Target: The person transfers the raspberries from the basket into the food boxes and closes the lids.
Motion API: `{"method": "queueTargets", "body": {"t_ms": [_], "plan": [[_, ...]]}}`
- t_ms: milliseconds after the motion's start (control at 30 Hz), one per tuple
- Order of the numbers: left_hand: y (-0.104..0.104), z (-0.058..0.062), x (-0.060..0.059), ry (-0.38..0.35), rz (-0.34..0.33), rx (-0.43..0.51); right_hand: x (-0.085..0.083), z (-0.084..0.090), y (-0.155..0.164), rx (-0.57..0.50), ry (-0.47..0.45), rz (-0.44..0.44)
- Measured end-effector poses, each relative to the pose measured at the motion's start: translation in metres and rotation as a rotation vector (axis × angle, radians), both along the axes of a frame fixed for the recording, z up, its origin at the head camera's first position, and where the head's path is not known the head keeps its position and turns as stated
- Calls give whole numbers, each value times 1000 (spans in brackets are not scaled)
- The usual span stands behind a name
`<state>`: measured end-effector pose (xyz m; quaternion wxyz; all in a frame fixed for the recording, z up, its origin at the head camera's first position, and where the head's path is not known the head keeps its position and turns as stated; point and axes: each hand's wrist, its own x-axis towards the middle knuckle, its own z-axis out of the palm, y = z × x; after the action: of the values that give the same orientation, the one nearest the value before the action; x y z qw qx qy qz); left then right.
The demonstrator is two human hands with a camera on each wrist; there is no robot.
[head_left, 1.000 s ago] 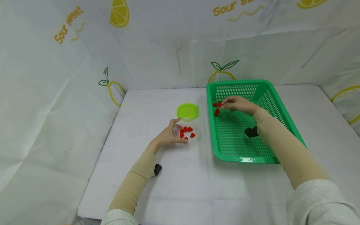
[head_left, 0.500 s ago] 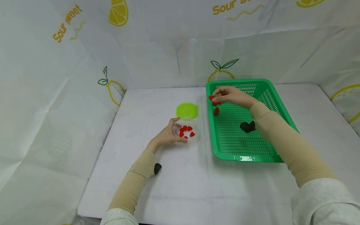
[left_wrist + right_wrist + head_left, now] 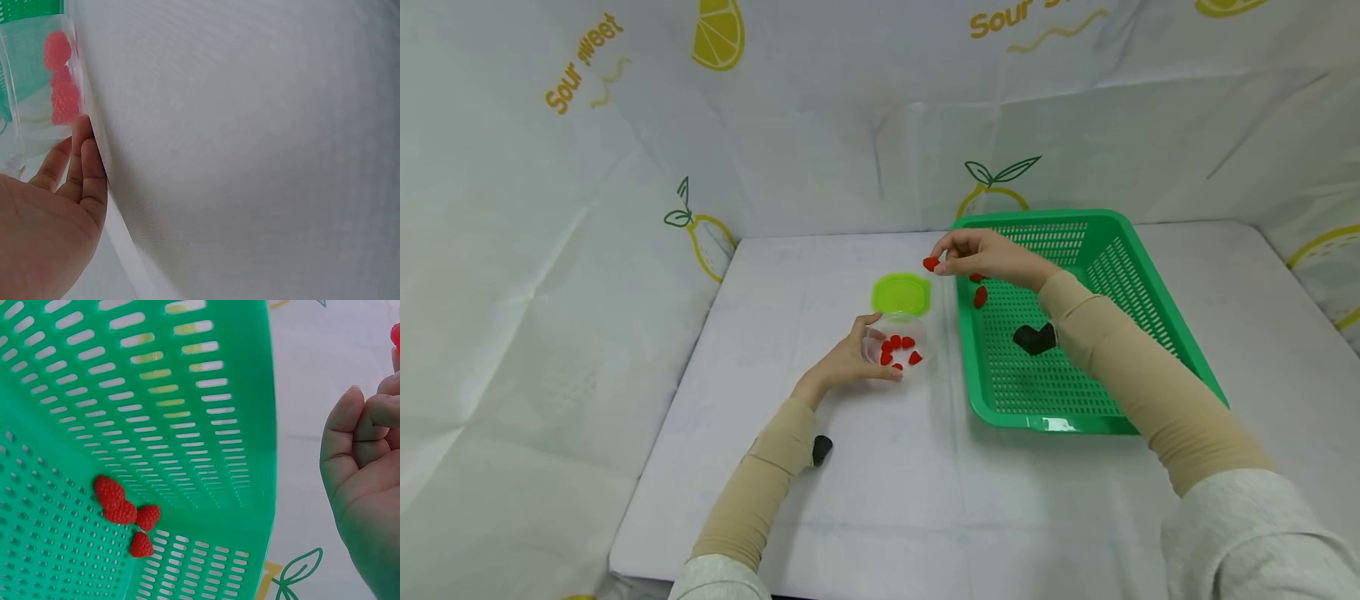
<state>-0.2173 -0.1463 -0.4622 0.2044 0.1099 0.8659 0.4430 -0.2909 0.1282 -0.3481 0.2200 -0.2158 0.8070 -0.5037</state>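
The right hand (image 3: 981, 254) pinches a red berry (image 3: 931, 263) above the basket's (image 3: 1150, 275) left rim, over open surface (image 3: 865, 467) between basket and lid (image 3: 900, 294). The left hand (image 3: 850, 360) curls round the clear tub (image 3: 917, 337) of berries just below the lid. More berries (image 3: 128, 515) lie in the basket's corner.

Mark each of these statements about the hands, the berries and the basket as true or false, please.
1. The right hand pinches a red berry. True.
2. The left hand rests on the green lid. False: it holds the clear tub; the lid lies apart behind it.
3. The basket holds no berries. False: four lie in it.
4. The tub holds red berries. True.
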Motion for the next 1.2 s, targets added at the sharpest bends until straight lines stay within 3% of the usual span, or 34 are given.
{"method": "queueTargets", "body": {"t_ms": [367, 867, 1200], "plan": [[-1, 1, -2, 0, 4, 5, 0, -4, -16, 58, 20, 67], [-2, -2, -1, 3, -1, -2, 3, -20, -47, 18, -59, 214], [-2, 0, 0, -15, 5, 14, 4, -33, -63, 118, 94, 279]]}}
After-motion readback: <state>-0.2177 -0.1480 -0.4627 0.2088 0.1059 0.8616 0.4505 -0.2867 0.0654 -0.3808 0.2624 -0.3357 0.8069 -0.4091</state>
